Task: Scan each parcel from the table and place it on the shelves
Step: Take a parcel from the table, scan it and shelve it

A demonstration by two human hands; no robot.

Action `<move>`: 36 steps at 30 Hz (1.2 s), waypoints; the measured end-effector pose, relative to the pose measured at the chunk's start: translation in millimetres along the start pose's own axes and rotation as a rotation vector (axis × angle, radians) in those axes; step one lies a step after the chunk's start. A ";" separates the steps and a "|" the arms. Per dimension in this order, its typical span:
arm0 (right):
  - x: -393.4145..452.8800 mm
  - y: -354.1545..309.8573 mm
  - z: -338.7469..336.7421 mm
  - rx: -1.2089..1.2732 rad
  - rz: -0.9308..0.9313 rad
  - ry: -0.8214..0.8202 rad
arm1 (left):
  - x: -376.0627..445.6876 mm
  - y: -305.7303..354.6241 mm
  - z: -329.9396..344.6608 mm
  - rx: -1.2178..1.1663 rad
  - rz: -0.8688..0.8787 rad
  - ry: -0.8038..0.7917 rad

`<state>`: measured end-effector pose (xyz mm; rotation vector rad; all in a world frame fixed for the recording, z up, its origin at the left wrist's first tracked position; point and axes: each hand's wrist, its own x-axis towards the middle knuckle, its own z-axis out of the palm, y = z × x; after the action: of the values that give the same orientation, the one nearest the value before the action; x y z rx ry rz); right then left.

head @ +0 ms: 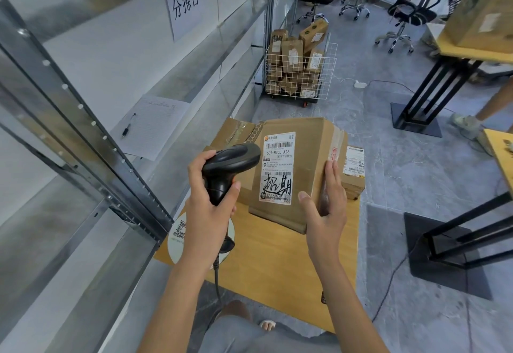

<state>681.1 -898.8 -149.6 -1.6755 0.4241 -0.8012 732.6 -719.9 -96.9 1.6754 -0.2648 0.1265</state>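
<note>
Parcels on table: 3 | left grip [206,202] holds scanner [230,168] | right grip [326,208] holds parcel [302,158]

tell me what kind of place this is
Most likely a parcel sorting station in a small courier depot or office. The left hand holds a barcode scanner at a labelled parcel, beside metal shelves and a wire cart of boxes.
</note>
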 end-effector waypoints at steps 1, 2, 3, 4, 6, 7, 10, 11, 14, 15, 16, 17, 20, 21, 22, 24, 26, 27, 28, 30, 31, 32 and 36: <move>0.2 0.3 0.0 -0.003 0.000 -0.001 | 0.1 -0.3 -0.1 -0.001 0.000 -0.001; 0.4 0.8 0.0 -0.005 0.000 -0.002 | 0.3 -0.7 -0.2 -0.001 0.000 -0.001; 0.7 1.1 0.0 -0.004 0.000 -0.003 | 0.5 -1.0 -0.1 -0.001 0.001 -0.001; 1.1 1.6 0.0 -0.001 0.000 -0.005 | 0.8 -1.3 0.1 0.000 0.003 0.001; 1.6 2.6 0.2 0.006 -0.003 -0.007 | 1.3 -1.7 0.3 -0.001 0.007 0.002; 1.8 3.1 0.4 0.007 -0.003 -0.007 | 1.6 -1.9 0.3 -0.004 0.008 0.002; 3.3 4.0 1.0 0.018 -0.002 -0.009 | 2.2 -2.0 0.5 -0.006 0.011 -0.005; 4.3 4.0 1.0 0.023 -0.004 -0.010 | 2.2 -1.9 0.8 -0.006 0.011 -0.011; 8.5 2.3 0.9 0.031 -0.009 -0.003 | 1.2 -0.7 4.0 0.005 0.012 -0.033; 9.8 1.5 0.5 0.033 -0.010 0.000 | 0.4 -0.5 5.9 0.008 0.016 -0.040; 11.0 0.8 0.3 0.036 -0.013 0.001 | -0.5 -0.6 8.3 0.011 0.020 -0.048; 11.9 0.5 -0.2 0.040 -0.017 0.003 | -1.7 -1.0 10.9 0.013 0.023 -0.059; 13.8 0.2 -1.6 0.035 -0.020 0.019 | -5.8 -4.2 19.7 0.024 0.022 -0.097; 14.2 0.1 -1.9 0.030 -0.019 0.024 | -7.0 -5.7 22.2 0.027 0.014 -0.112; 14.2 0.0 -2.1 0.024 -0.019 0.026 | -8.1 -7.4 24.4 0.029 0.003 -0.124; 13.7 0.1 -2.6 0.015 -0.017 0.030 | -9.5 -10.3 27.7 0.028 -0.015 -0.140; 13.6 0.4 -3.5 0.014 -0.011 0.036 | -9.8 -11.7 30.0 0.028 -0.021 -0.153; 14.0 0.8 -4.4 0.014 -0.009 0.041 | -9.6 -12.0 30.6 0.028 -0.022 -0.159; 14.6 1.2 -5.0 0.015 -0.007 0.045 | -9.2 -12.0 31.1 0.028 -0.023 -0.162; 16.3 1.4 -6.5 0.020 -0.001 0.052 | -8.1 -11.7 31.5 0.027 -0.025 -0.162; 17.3 1.2 -7.0 0.022 0.002 0.056 | -7.5 -11.7 31.8 0.028 -0.027 -0.162; 18.1 0.8 -7.5 0.022 0.004 0.060 | -7.0 -11.8 32.2 0.028 -0.028 -0.162; 19.8 -0.5 -7.6 -0.001 -0.004 0.068 | -5.5 -10.9 33.2 0.021 -0.019 -0.160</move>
<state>689.6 -917.1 -142.9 -1.6536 0.4684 -0.8635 727.6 -751.1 -112.8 1.7109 -0.3685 -0.0188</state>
